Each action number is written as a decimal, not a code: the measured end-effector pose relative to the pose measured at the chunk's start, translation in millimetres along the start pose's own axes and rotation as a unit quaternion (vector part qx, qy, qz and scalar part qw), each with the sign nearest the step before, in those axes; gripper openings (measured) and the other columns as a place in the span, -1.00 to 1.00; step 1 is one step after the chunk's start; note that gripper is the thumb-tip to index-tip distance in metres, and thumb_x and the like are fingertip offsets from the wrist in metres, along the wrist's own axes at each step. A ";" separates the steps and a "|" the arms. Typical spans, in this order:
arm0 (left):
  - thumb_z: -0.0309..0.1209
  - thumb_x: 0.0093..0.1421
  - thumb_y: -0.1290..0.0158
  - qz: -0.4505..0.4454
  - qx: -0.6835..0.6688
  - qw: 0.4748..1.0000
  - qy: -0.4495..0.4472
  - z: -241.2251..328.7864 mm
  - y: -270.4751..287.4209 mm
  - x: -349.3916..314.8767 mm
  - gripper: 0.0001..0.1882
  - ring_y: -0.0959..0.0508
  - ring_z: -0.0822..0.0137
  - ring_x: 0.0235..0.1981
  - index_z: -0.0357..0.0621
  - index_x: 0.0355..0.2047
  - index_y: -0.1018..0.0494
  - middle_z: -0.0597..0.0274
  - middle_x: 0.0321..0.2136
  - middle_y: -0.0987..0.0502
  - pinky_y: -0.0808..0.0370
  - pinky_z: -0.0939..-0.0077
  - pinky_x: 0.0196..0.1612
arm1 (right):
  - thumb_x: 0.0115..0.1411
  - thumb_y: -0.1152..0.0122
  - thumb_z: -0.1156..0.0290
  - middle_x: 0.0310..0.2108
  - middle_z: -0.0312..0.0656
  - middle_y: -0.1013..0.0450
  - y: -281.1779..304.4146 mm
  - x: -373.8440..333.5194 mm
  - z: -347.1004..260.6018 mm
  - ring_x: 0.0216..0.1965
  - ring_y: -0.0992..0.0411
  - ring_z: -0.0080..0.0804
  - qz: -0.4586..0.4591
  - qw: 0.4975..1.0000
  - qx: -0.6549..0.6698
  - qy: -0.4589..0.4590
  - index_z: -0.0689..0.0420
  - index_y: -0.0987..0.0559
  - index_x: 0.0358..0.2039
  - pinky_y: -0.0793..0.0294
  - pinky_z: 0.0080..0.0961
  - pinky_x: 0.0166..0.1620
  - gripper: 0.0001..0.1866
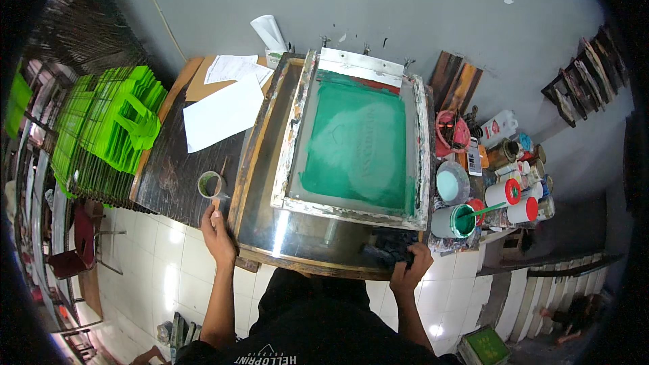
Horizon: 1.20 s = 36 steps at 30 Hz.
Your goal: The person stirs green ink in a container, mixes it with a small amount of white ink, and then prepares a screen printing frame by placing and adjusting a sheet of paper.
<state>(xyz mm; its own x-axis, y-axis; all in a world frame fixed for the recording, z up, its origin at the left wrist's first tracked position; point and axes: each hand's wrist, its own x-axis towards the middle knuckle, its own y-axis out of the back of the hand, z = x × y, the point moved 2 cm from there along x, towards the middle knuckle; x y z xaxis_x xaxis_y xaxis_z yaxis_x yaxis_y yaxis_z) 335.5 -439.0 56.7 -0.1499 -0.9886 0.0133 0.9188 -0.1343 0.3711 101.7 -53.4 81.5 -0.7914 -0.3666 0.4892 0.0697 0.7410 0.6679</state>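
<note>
My left hand (218, 235) is at the left of the frosted glass-topped table, its fingers stretched out toward a small cup (209, 185) with green residue inside. The fingertips lie close to the cup's near side; whether they touch it is unclear. At the table's near right corner, my right hand (413, 268) has its fingers curled against a dark crumpled cloth (391, 246). Ahead of both hands lies a screen-printing frame (282, 196), with a green mesh (355, 145) bearing faint lettering. A white hinge bar (360, 64) holds its far edge.
White paper sheets (224, 113) lie on the dark side table (169, 162). Bright green bags (115, 118) fill a wire rack on the left. At right stand an open green ink tub (449, 223), a pale bowl (451, 184), a pink basket (453, 134) and several lidded tubs.
</note>
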 end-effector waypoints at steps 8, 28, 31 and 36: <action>-0.05 0.46 0.07 -0.008 -0.006 1.000 -0.026 -6.7 0.5 3.2 -0.42 -0.41 0.04 0.18 -0.35 0.20 -0.38 -0.11 0.15 -0.45 -0.28 0.23 0.26 | -0.04 -0.01 0.52 -0.09 0.07 -0.41 3.1 2.3 -6.0 -0.03 -0.35 0.02 -0.006 1.000 -0.011 -0.003 0.22 -0.45 -0.14 -0.18 -0.15 0.11 -0.63; 0.26 0.44 0.42 -0.129 -0.410 0.903 -0.001 71.3 23.5 -9.0 -0.12 -0.23 -0.08 0.38 -0.37 0.32 -0.24 -0.23 0.34 -0.24 -0.13 0.06 0.44 | 0.08 0.00 0.50 -0.06 0.06 -0.43 -0.7 -5.6 1.6 0.04 -0.38 0.04 0.004 1.000 0.010 0.006 0.25 -0.47 -0.10 -0.22 -0.07 0.17 -0.66; 0.28 0.42 0.42 -0.243 -0.651 0.715 0.077 128.0 20.8 -22.9 -0.08 -0.21 -0.06 0.40 -0.42 0.30 -0.23 -0.28 0.33 -0.25 -0.17 0.00 0.43 | 0.04 -0.02 0.50 -0.05 0.04 -0.43 -0.5 -4.4 6.1 0.07 -0.36 0.04 0.008 1.000 0.014 -0.004 0.19 -0.48 -0.10 -0.18 -0.07 0.21 -0.65; 0.19 0.46 0.33 -0.280 -0.569 0.771 0.054 128.9 6.3 -18.6 -0.18 -0.43 -0.06 0.24 -0.46 0.20 -0.31 -0.31 0.22 -0.39 -0.35 0.06 0.33 | -0.03 -0.08 0.51 -0.07 0.04 -0.43 -2.5 -2.8 11.5 0.05 -0.36 0.03 0.006 0.999 0.041 -0.004 0.20 -0.50 -0.13 -0.18 -0.06 0.21 -0.63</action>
<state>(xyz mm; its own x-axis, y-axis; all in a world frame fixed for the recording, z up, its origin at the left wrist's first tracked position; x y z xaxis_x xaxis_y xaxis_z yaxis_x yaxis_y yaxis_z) 297.1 -412.7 178.5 -0.6654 -0.7450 0.0464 0.4546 -0.4538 -0.7664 96.8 -47.8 71.9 -0.7955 -0.3539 0.4918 0.0290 0.7886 0.6142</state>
